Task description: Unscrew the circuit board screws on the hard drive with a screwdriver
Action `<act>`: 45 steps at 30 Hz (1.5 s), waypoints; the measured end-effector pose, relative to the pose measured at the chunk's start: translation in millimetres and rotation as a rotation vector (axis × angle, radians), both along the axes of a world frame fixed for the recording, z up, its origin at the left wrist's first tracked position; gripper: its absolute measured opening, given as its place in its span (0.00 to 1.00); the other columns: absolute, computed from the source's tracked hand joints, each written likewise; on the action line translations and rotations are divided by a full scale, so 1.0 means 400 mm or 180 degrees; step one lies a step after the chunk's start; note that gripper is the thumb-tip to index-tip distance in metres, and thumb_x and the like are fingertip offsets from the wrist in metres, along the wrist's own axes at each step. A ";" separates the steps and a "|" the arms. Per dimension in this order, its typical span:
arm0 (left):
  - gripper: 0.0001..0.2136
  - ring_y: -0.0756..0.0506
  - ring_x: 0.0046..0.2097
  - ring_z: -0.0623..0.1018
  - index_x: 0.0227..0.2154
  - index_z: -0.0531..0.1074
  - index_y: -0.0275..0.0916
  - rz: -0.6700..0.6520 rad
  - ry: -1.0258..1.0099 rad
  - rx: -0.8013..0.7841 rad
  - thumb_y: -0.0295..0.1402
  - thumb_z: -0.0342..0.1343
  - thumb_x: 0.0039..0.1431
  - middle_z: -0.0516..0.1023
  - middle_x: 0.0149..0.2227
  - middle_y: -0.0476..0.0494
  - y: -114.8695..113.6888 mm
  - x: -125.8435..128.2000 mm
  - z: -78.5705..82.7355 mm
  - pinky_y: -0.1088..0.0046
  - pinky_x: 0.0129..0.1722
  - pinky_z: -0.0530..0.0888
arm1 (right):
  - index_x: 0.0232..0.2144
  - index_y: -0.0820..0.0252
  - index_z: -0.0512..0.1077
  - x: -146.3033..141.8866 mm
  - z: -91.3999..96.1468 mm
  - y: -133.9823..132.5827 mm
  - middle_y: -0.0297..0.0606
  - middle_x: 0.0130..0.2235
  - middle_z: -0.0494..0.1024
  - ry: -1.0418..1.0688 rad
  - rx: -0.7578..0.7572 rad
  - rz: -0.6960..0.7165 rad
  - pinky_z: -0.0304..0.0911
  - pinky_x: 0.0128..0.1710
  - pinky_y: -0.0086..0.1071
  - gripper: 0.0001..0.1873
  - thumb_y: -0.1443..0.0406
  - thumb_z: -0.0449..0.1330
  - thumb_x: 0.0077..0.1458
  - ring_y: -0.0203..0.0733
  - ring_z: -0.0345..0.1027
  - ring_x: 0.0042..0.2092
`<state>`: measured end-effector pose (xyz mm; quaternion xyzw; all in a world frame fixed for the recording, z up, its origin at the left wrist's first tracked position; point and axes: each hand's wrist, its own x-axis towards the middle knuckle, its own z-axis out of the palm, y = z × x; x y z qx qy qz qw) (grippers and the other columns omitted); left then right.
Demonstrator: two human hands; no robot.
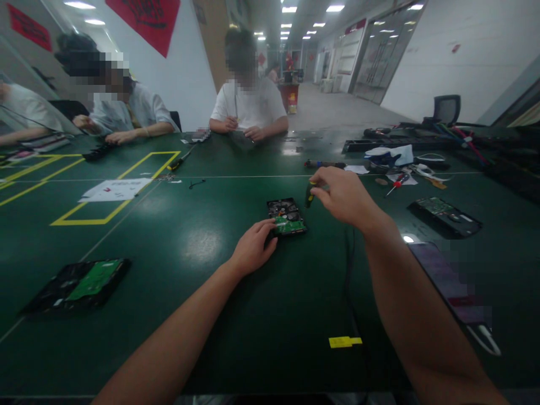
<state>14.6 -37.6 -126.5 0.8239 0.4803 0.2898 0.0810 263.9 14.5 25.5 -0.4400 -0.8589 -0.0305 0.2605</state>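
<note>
A hard drive [286,209] lies on the green table with its green circuit board [291,226] facing up. My left hand [254,246] rests at its near left side, fingers on the board's edge and thumb lower down, steadying it. Just right of the drive, my right hand [343,194] is raised above the table. Its thumb and fingers pinch a screwdriver [310,195] with a black and yellow handle, held upright and apart from the drive. I cannot make out the screwdriver's tip.
Other hard drives lie at left [95,279] and right [447,216]. A phone [447,278] with a white cable is beside my right forearm. A red screwdriver [397,184], gloves [388,156] and cables sit at back right. Co-workers [248,107] sit across the table.
</note>
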 end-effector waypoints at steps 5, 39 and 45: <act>0.16 0.40 0.60 0.71 0.54 0.68 0.41 -0.0027 -0.0011 0.0052 0.33 0.53 0.64 0.70 0.60 0.39 -0.001 -0.003 -0.004 0.55 0.59 0.71 | 0.40 0.57 0.71 -0.004 0.002 -0.004 0.42 0.41 0.79 0.0199 -0.0137 0.0067 0.64 0.44 0.41 0.08 0.68 0.59 0.56 0.49 0.73 0.42; 0.16 0.39 0.60 0.71 0.54 0.68 0.42 -0.0069 -0.0064 0.0060 0.35 0.53 0.64 0.70 0.60 0.38 0.000 -0.002 -0.003 0.54 0.59 0.71 | 0.38 0.56 0.73 -0.001 0.000 -0.002 0.42 0.41 0.78 0.0109 -0.0111 -0.0096 0.64 0.47 0.43 0.06 0.66 0.59 0.57 0.50 0.71 0.43; 0.16 0.40 0.60 0.71 0.54 0.68 0.41 -0.0072 -0.0024 0.0069 0.35 0.53 0.64 0.70 0.60 0.38 0.002 -0.004 -0.007 0.56 0.59 0.71 | 0.39 0.55 0.71 -0.007 0.002 -0.004 0.40 0.40 0.79 0.0195 -0.0193 -0.0027 0.65 0.45 0.43 0.05 0.65 0.60 0.58 0.48 0.72 0.41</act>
